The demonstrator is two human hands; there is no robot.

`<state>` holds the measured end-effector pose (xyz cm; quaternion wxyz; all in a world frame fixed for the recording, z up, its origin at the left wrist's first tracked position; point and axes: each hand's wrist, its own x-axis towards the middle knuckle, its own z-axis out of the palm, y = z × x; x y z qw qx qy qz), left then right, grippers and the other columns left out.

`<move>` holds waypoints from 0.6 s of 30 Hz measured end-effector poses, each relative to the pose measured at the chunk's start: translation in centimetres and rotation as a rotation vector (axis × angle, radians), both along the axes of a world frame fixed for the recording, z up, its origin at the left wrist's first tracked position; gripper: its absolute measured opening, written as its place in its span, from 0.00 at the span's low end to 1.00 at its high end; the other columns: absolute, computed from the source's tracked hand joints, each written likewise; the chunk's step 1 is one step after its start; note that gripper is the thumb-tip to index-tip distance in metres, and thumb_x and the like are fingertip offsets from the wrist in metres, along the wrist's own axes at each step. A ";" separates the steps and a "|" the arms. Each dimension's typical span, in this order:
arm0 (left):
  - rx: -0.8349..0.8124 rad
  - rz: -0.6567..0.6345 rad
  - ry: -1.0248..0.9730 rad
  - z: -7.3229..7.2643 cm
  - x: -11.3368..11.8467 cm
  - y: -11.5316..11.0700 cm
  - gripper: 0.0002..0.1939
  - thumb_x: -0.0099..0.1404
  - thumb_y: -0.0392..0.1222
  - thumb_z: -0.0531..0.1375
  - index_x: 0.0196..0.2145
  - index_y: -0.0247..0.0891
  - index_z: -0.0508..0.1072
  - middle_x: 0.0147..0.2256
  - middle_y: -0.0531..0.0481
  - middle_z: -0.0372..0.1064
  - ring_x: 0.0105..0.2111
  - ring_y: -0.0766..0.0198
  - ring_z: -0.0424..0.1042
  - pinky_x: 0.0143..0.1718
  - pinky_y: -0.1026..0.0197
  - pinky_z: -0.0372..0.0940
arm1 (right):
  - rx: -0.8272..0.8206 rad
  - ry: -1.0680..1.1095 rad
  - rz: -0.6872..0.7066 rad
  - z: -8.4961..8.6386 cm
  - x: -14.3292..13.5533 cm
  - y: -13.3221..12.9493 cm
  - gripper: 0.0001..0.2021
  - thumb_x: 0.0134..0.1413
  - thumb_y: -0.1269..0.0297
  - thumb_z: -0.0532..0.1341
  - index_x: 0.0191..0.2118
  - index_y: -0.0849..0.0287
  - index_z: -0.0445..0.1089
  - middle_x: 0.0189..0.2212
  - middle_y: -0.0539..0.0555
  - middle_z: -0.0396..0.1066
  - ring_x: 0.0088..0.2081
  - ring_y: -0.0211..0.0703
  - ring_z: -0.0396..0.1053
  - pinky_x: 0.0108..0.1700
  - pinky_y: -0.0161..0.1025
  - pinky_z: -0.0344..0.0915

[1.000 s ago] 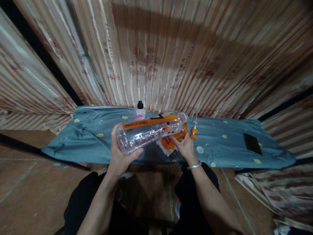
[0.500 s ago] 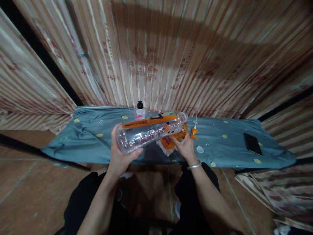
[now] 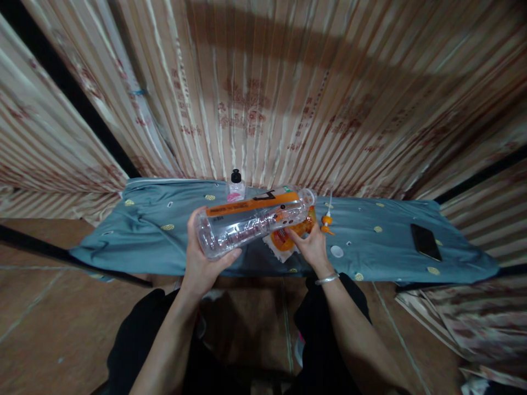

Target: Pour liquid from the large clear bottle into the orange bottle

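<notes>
No visible displacement since the earlier frame; both grips and both bottles as before.

Large clear bottle [image 3: 251, 227], orange-labelled: held aslant above the teal cloth [image 3: 156, 247], base to the left, neck to the right. Left hand [image 3: 206, 266]: fingers clasped round the base end, thumb along the near side.

Orange bottle [image 3: 282, 239]: partly hidden below the clear bottle's neck. Right hand [image 3: 312, 247]: grasping it; far fingers concealed, so cannot tell how tightly. Contact between the two necks: cannot tell.

Orange pump [image 3: 326, 220]: lying on the cloth just beside the right hand, white disc [image 3: 336, 252] nearby.

Risks, as judged: clear bottle supported at one end, prone to neck swing should the base grip loosen; likely to buckle under a hard squeeze. Orange bottle probably open, given the loose pump; liable to spill if misaligned or jerked. Small black-capped bottle [image 3: 236, 186], behind: could be toppled by a backward swing. Phone [image 3: 426, 241]: well apart, little exposed.
</notes>
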<state>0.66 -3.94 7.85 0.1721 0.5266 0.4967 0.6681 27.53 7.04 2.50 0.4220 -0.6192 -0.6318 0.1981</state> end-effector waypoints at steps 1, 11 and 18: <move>-0.009 -0.005 -0.006 -0.1 0.0 0.0 0.53 0.49 0.63 0.79 0.65 0.44 0.64 0.56 0.39 0.73 0.54 0.43 0.79 0.57 0.42 0.74 | 0.004 0.002 -0.001 0.0 0.0 0.0 0.40 0.44 0.33 0.71 0.54 0.59 0.71 0.48 0.68 0.83 0.49 0.69 0.82 0.49 0.58 0.78; -0.059 -0.061 -0.060 -0.7 -0.2 -0.1 0.53 0.51 0.60 0.79 0.67 0.46 0.60 0.60 0.37 0.71 0.59 0.41 0.76 0.60 0.37 0.74 | 0.036 -0.009 -0.006 -0.4 0.2 0.2 0.37 0.44 0.33 0.71 0.52 0.57 0.71 0.45 0.66 0.84 0.47 0.69 0.82 0.47 0.57 0.78; -0.070 -0.054 -0.038 -0.7 -0.3 -0.1 0.54 0.51 0.62 0.79 0.68 0.46 0.60 0.61 0.37 0.70 0.60 0.39 0.75 0.61 0.36 0.73 | 0.028 -0.014 -0.015 -0.4 0.1 0.1 0.39 0.44 0.32 0.71 0.54 0.58 0.71 0.46 0.67 0.84 0.48 0.69 0.82 0.47 0.57 0.78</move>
